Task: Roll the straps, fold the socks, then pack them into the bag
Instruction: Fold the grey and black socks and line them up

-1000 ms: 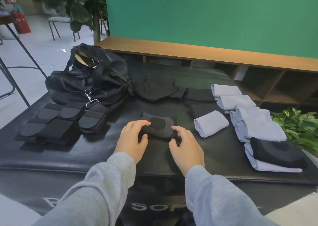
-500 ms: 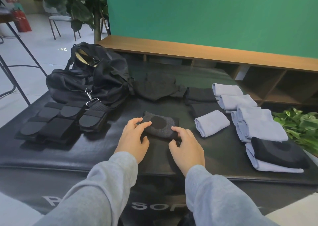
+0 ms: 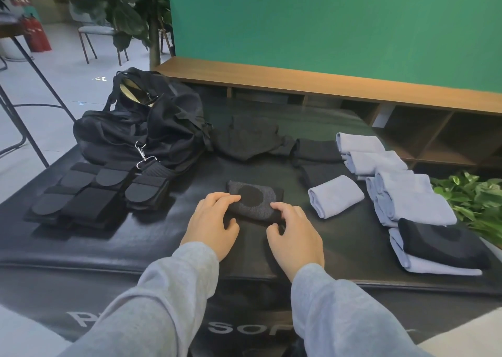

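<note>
Far left on the black mat [image 3: 81,237]: stack of black straps [image 3: 92,196] with rounded velcro tabs, lying flat, same spot as earlier. Just behind them the black bag [image 3: 141,128], slumped, top open at far end, metal clip [image 3: 142,154] hanging over the straps' far edge. No change there.

Centre: left hand [image 3: 214,221] has fingers curled over the near-left end of the dark grey sock [image 3: 255,202], thumb tucked under the near edge, gripping it. Against one second ago the fingers lie lower and flatter on the sock, and the sock looks pressed flatter. Right hand [image 3: 293,229] grips the sock's near-right end, fingertips on top, thumb at the near side; roughly where it was, shifted slightly right. Sock stays folded, black round patch facing up, on the mat near centre, between both hands. Grey sleeves on both arms.

Behind the sock: heap of unfolded black socks [image 3: 250,139] and a folded black pair [image 3: 317,150], unmoved.

Right: one folded light blue sock [image 3: 335,196] just right of the right hand, apart from it. Further right a row of folded light blue socks [image 3: 407,193], and at the near right a black sock [image 3: 440,242] lying on top of a blue one. Green plant [image 3: 472,199] at right edge. All unchanged. Wooden shelf [image 3: 326,82] and green wall [image 3: 326,22] far behind.
</note>
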A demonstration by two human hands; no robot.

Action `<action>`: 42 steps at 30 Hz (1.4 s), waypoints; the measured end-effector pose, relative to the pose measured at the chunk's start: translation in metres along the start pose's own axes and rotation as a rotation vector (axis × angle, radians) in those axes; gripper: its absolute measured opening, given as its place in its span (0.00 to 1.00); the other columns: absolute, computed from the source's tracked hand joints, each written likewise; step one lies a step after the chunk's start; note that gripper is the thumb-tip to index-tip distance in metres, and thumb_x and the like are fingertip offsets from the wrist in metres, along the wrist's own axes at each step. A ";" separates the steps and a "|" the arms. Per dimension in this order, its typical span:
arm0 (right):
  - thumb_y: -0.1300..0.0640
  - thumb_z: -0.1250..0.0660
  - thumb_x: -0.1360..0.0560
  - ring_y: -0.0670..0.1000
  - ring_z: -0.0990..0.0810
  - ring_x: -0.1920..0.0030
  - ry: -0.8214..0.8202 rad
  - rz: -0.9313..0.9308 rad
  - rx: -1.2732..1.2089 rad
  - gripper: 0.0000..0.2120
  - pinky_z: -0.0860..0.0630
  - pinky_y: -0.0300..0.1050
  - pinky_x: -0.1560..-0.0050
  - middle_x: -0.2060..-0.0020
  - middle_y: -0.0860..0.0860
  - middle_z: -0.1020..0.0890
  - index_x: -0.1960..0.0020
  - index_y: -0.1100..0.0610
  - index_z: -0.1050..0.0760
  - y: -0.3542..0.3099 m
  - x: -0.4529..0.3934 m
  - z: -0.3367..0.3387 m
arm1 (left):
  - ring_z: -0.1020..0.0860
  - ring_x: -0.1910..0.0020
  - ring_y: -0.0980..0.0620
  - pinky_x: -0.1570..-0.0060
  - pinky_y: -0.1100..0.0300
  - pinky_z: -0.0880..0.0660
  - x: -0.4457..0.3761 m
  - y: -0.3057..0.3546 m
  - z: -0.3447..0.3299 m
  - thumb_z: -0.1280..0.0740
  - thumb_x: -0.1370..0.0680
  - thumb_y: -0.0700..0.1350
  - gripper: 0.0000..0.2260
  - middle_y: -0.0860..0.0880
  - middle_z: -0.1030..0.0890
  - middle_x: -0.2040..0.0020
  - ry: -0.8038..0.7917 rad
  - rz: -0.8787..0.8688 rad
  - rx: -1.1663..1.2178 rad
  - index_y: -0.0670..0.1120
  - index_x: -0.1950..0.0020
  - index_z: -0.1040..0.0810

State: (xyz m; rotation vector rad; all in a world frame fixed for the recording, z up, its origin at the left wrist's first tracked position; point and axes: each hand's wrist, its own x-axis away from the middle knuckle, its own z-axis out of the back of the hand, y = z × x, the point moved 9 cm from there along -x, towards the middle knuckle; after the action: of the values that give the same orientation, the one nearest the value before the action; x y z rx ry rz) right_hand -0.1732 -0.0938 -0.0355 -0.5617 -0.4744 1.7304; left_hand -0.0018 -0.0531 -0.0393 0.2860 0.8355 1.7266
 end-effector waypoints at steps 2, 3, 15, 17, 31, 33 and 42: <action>0.54 0.40 0.24 0.45 0.25 0.50 -0.001 -0.003 -0.002 0.18 0.26 0.43 0.45 0.43 0.40 0.27 0.35 0.41 0.32 0.000 0.001 0.000 | 0.35 0.38 0.59 0.38 0.61 0.32 0.001 0.001 0.001 0.36 0.24 0.43 0.19 0.59 0.32 0.36 0.001 0.002 -0.006 0.57 0.34 0.30; 0.54 0.40 0.24 0.45 0.25 0.50 0.000 -0.003 -0.002 0.18 0.26 0.43 0.45 0.43 0.41 0.27 0.35 0.41 0.32 0.000 0.001 0.000 | 0.35 0.39 0.60 0.38 0.61 0.32 0.001 0.001 0.001 0.36 0.23 0.43 0.19 0.59 0.32 0.36 0.001 0.004 -0.008 0.57 0.34 0.30; 0.54 0.41 0.24 0.46 0.25 0.49 0.002 -0.005 -0.013 0.18 0.30 0.40 0.49 0.42 0.40 0.27 0.36 0.41 0.32 0.000 0.002 0.002 | 0.34 0.40 0.59 0.39 0.61 0.32 0.001 0.004 0.002 0.36 0.23 0.44 0.18 0.59 0.32 0.37 0.002 -0.010 -0.017 0.56 0.34 0.30; 0.51 0.41 0.23 0.45 0.25 0.49 -0.001 0.006 -0.010 0.17 0.30 0.39 0.48 0.41 0.40 0.28 0.35 0.42 0.32 -0.001 0.002 0.002 | 0.34 0.41 0.60 0.41 0.62 0.31 0.001 0.003 0.002 0.36 0.23 0.43 0.18 0.60 0.31 0.39 0.009 -0.010 -0.006 0.56 0.35 0.29; 0.53 0.40 0.23 0.44 0.28 0.48 0.044 0.032 -0.044 0.09 0.29 0.39 0.51 0.48 0.39 0.35 0.44 0.45 0.29 -0.002 0.002 0.005 | 0.36 0.45 0.59 0.45 0.62 0.31 -0.001 -0.004 0.001 0.35 0.25 0.42 0.17 0.58 0.35 0.46 0.048 0.018 -0.005 0.55 0.38 0.27; 0.54 0.41 0.24 0.42 0.32 0.47 0.063 0.058 -0.065 0.06 0.32 0.38 0.52 0.50 0.37 0.36 0.48 0.45 0.32 -0.004 0.002 0.007 | 0.37 0.43 0.58 0.42 0.60 0.31 -0.001 -0.004 0.001 0.33 0.26 0.43 0.17 0.57 0.35 0.43 0.057 0.027 -0.014 0.55 0.39 0.27; 0.55 0.41 0.24 0.40 0.35 0.45 0.125 0.072 -0.141 0.07 0.36 0.36 0.51 0.48 0.37 0.36 0.50 0.44 0.35 -0.004 0.005 0.013 | 0.35 0.41 0.59 0.39 0.59 0.34 0.003 0.004 0.007 0.31 0.27 0.43 0.13 0.59 0.32 0.38 0.069 -0.035 0.112 0.54 0.45 0.25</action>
State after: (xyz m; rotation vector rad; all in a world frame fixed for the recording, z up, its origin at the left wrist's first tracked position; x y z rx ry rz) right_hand -0.1786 -0.0888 -0.0237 -0.7913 -0.4949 1.7266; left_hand -0.0019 -0.0486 -0.0319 0.2865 0.9838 1.6673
